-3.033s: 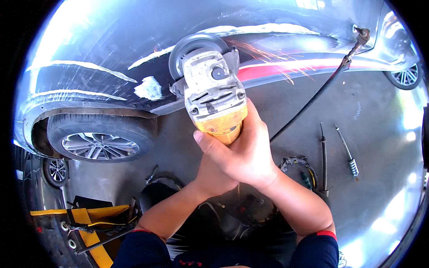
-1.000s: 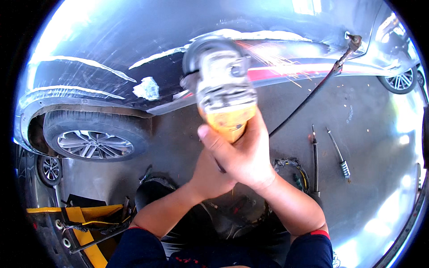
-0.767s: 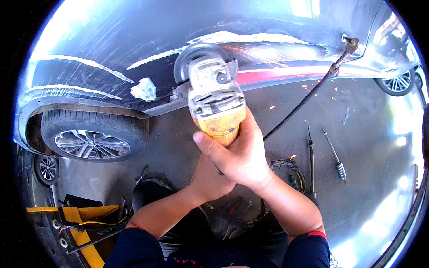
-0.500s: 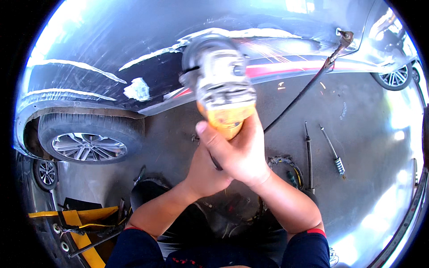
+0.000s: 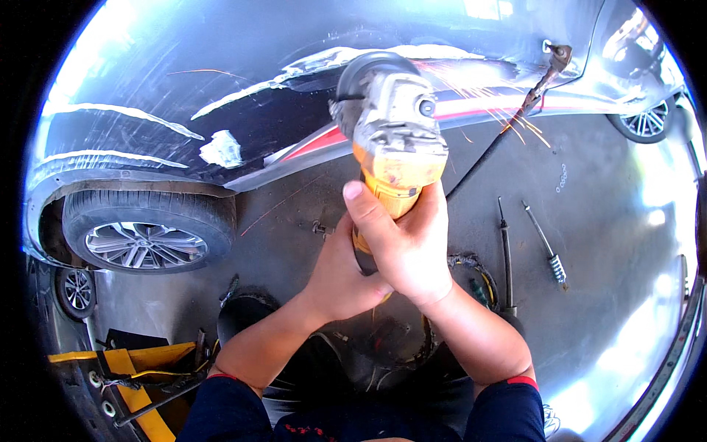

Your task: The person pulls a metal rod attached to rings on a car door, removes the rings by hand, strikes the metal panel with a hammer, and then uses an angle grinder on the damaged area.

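A yellow angle grinder [image 5: 401,168] with a worn grey head is gripped in both hands. My right hand [image 5: 412,250] wraps around its body, thumb along the top. Lower on the handle my left hand [image 5: 339,276] is closed around it, partly behind the right one. The grinder's round disc and guard [image 5: 368,72] press against the side of a dark car panel [image 5: 250,66], at a bare, whitish ground strip [image 5: 317,62]. Orange sparks [image 5: 508,114] fly off to the right. Where the disc meets the panel is hidden by the tool.
A car wheel [image 5: 147,236] stands at the left. From the panel's right side a pull rod [image 5: 549,74] slants down toward the floor. Two slim rods, one with a spring [image 5: 556,269], lie on the floor at right. A yellow metal frame [image 5: 129,368] sits at lower left.
Both hands and the grinder have shifted to the right along the panel. More sparks now spread to the right, and thin streaks also show at the left.
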Available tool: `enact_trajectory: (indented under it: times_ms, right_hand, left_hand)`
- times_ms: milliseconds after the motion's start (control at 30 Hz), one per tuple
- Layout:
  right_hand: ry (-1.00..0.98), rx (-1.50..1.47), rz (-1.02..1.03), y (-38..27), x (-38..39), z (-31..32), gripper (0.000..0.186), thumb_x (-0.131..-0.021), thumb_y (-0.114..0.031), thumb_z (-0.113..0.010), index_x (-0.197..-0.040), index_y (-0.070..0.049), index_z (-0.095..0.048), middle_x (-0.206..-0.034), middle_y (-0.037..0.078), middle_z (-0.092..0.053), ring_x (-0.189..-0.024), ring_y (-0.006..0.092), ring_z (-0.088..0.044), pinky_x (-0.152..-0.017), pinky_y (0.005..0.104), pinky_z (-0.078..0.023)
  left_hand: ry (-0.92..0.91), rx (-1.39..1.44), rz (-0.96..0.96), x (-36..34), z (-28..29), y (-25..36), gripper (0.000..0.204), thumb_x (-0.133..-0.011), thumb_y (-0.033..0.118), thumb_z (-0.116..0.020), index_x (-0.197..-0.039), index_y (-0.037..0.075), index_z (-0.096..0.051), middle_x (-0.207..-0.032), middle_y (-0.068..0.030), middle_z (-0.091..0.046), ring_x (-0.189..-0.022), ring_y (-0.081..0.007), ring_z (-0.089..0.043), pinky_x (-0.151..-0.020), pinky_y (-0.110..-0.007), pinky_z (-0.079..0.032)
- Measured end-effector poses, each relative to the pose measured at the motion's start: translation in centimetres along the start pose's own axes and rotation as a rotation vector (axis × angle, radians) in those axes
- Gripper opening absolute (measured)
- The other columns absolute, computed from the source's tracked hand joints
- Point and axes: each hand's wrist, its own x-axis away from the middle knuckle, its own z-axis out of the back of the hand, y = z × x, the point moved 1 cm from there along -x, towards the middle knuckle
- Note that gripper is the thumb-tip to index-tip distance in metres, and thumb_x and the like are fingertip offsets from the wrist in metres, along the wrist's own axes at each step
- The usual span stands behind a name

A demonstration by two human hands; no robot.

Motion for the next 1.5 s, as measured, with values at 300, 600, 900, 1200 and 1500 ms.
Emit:
enact_trajectory:
  times_ms: [300, 600, 900, 1200, 1500]
  right_hand:
    - [-0.056, 0.143, -0.066, -1.5, 0.1, 1.0, 0.051, -0.092, -0.015, -0.083, -0.128, 0.004, -0.052, -0.113, 0.009, -0.068, -0.099, 0.0131, -0.065, -0.089, 0.03, -0.054]
    - [-0.052, 0.108, -0.057, -2.6, 0.0, 1.0, 0.046, -0.095, -0.019, -0.081, -0.128, 0.001, -0.056, -0.109, 0.003, -0.066, -0.097, 0.01, -0.063, -0.087, 0.0275, -0.052]
    - [0.017, 0.097, -0.04, -2.4, -0.3, 1.6, 0.047, -0.095, -0.017, -0.081, -0.129, 0.001, -0.055, -0.11, 0.004, -0.067, -0.097, 0.01, -0.062, -0.087, 0.0281, -0.053]
    - [-0.005, -0.024, -0.043, -2.0, -0.7, 2.1, 0.055, -0.091, -0.013, -0.082, -0.131, 0.003, -0.049, -0.117, 0.009, -0.067, -0.103, 0.0142, -0.064, -0.091, 0.03, -0.054]
    - [-0.03, 0.067, -0.015, -1.7, -0.9, 2.7, 0.054, -0.09, -0.021, -0.084, -0.127, 0.004, -0.053, -0.114, 0.012, -0.07, -0.104, 0.0167, -0.067, -0.092, 0.0327, -0.054]
  left_hand:
    - [-0.01, 0.07, -0.022, -0.7, -1.2, 2.3, 0.09, -0.077, 0.03, -0.089, -0.145, -0.004, -0.041, -0.135, -0.0211, -0.061, -0.127, -0.0313, -0.061, -0.11, -0.041, -0.046]
    - [0.035, 0.075, -0.01, -0.4, -1.4, 3.7, 0.087, -0.079, 0.03, -0.087, -0.144, -0.004, -0.041, -0.135, -0.0219, -0.059, -0.126, -0.0324, -0.061, -0.11, -0.043, -0.047]
    - [0.031, 0.002, -0.011, -0.9, -1.7, 4.3, 0.086, -0.078, 0.029, -0.088, -0.143, -0.004, -0.043, -0.134, -0.0226, -0.061, -0.124, -0.0336, -0.063, -0.107, -0.042, -0.048]
    - [-0.006, -0.046, 0.1, -1.6, -2.2, 3.8, 0.085, -0.078, 0.031, -0.087, -0.142, -0.004, -0.043, -0.13, -0.021, -0.063, -0.123, -0.0321, -0.065, -0.106, -0.042, -0.049]
    - [0.042, -0.008, -0.003, -1.6, -2.6, 3.0, 0.078, -0.082, 0.034, -0.085, -0.141, -0.004, -0.05, -0.137, -0.0179, -0.063, -0.129, -0.0298, -0.061, -0.109, -0.042, -0.047]
